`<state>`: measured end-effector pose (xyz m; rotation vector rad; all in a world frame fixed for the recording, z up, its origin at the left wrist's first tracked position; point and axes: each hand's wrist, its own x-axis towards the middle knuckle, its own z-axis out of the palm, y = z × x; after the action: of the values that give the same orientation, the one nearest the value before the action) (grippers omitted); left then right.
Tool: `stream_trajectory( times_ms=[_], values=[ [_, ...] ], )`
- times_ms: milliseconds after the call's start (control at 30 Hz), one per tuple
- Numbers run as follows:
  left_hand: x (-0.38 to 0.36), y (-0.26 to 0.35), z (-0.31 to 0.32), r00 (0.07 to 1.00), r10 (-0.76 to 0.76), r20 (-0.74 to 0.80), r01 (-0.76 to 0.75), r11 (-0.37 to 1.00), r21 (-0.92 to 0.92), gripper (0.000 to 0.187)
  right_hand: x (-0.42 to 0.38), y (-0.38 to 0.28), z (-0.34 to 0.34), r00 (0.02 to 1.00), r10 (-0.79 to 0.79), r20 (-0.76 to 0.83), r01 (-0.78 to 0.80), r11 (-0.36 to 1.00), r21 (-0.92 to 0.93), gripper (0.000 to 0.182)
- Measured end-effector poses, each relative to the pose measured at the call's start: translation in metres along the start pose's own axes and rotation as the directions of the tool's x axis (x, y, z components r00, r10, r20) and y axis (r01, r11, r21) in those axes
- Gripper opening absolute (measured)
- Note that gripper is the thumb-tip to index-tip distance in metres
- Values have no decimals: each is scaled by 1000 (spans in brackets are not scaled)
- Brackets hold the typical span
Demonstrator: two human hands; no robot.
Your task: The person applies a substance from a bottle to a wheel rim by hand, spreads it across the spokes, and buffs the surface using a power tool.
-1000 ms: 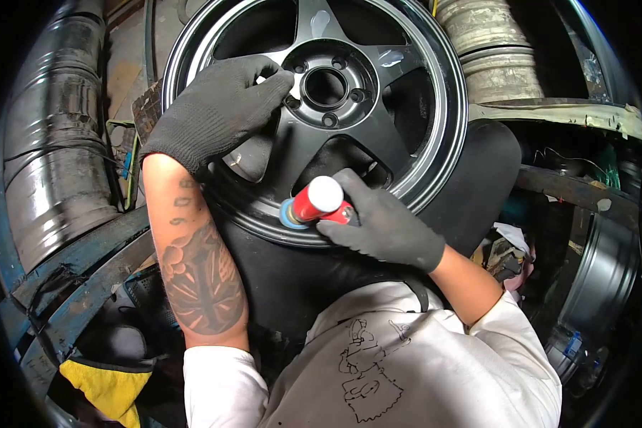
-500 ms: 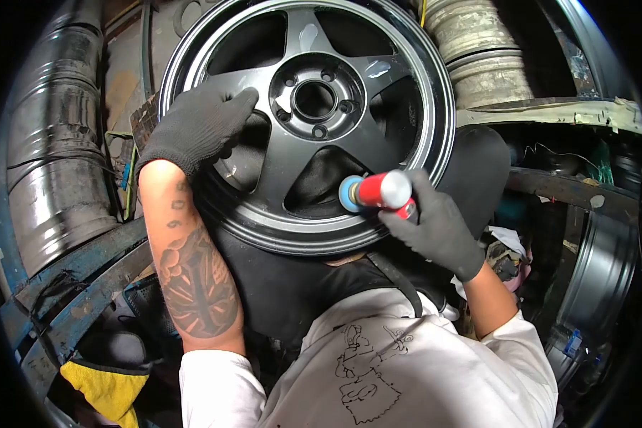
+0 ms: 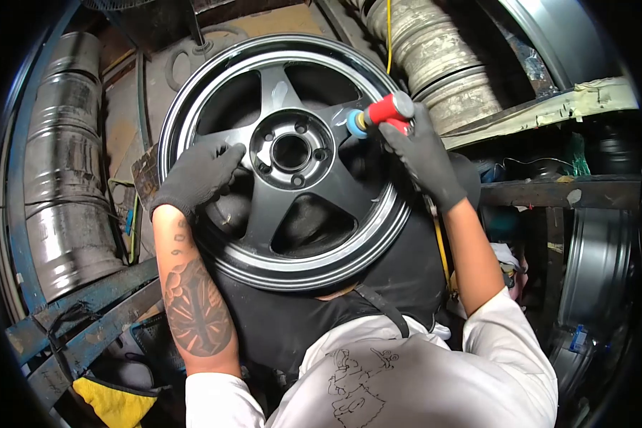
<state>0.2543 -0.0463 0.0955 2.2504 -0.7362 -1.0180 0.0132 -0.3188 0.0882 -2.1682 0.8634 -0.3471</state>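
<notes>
A dark grey five-spoke car wheel (image 3: 269, 214) rests over my lap, its bolt holes and centre bore facing up. My gloved left hand (image 3: 205, 171) grips the wheel at its left spoke, fingers curled at the spoke's edge and partly hidden. In my gloved right hand (image 3: 426, 153) is a small red air sander (image 3: 386, 109) with a round blue pad. The pad is at the upper right spoke, where a pale patch shows beside it; whether it touches cannot be made out. Another pale patch marks the top spoke.
Stacked metal wheel barrels stand on the left (image 3: 71, 171) and at the upper right (image 3: 435, 60). A yellow hose (image 3: 389, 32) runs down behind the wheel. Blue metal frame bars (image 3: 78, 307) and a yellow cloth (image 3: 114, 403) are at lower left; a taped beam (image 3: 535, 114) lies right.
My right hand has carried the air sander from the lower right rim area up to the upper right spoke. The view has shifted, and my left hand stays at the left spoke.
</notes>
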Motion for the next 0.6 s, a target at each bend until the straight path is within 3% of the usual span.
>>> stream_trajectory(
  times_ms=[33,100,200,233,267,333,433,533,600],
  values=[
    [18,-23,4,998,26,52,-25,999,-20,43,17,5,2,1000,5,26,-4,998,-60,39],
    [21,-24,5,997,69,17,-69,998,-6,44,45,13,9,997,17,80,-2,984,-181,46],
    [10,-10,-1,998,56,-23,-55,998,44,50,45,-20,8,969,-50,243,83,988,-131,65],
    [10,-9,-3,999,28,-22,-27,998,53,51,40,-27,9,964,11,264,52,972,-229,63],
    [11,-9,-4,1000,1,-18,0,998,63,53,32,-29,6,963,-47,267,128,948,-293,64],
    [16,-16,-4,1000,3,-18,-1,994,113,56,33,-24,-2,961,9,275,80,947,-311,64],
    [23,-17,-2,999,35,-9,-33,986,163,55,55,-12,-4,990,-20,142,69,933,-352,62],
    [33,-10,0,998,52,39,-58,987,148,54,54,-23,1,968,46,245,18,967,-254,62],
    [34,-8,1,996,22,81,-31,993,110,54,40,-32,5,941,-42,336,125,966,-228,62]
  ],
)
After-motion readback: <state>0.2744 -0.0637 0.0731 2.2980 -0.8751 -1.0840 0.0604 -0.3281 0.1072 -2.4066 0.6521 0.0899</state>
